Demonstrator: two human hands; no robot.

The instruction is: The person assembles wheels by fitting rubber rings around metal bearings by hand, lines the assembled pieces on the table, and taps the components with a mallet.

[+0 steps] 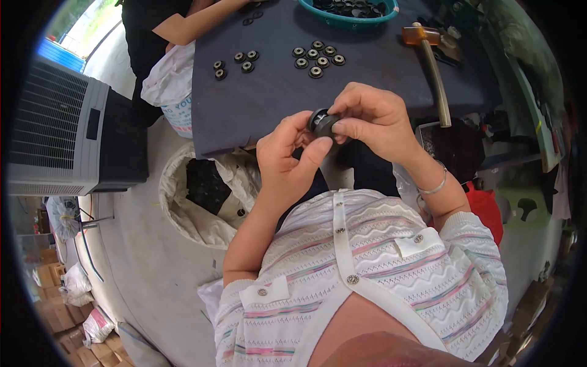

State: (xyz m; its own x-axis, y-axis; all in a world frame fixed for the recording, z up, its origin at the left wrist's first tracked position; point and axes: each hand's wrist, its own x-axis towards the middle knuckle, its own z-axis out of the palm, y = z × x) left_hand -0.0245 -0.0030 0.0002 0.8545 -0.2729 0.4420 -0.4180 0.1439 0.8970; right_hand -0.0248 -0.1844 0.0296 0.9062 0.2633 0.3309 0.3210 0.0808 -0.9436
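Just past the table's near edge, both my hands are closed around a small black wheel-like part [323, 124] with a bit of shiny metal showing in its gap. My left hand [286, 150] grips it from the left with thumb and fingers. From the right, my right hand [380, 122] pinches its upper and right side. Fingers cover some of the part, so I cannot tell whether it is one piece or two. Beyond my hands, several small black wheels with metal centres [315, 59] lie grouped on the dark table [244, 101]. A smaller group of similar wheels [247, 66] lies to the left.
A teal basin [348, 23] of black parts stands at the far side. A mallet [435, 73] with an amber head lies at the right. Below the table's left edge is an open white sack [177, 211]. Another person's arm [199, 21] reaches in at upper left.
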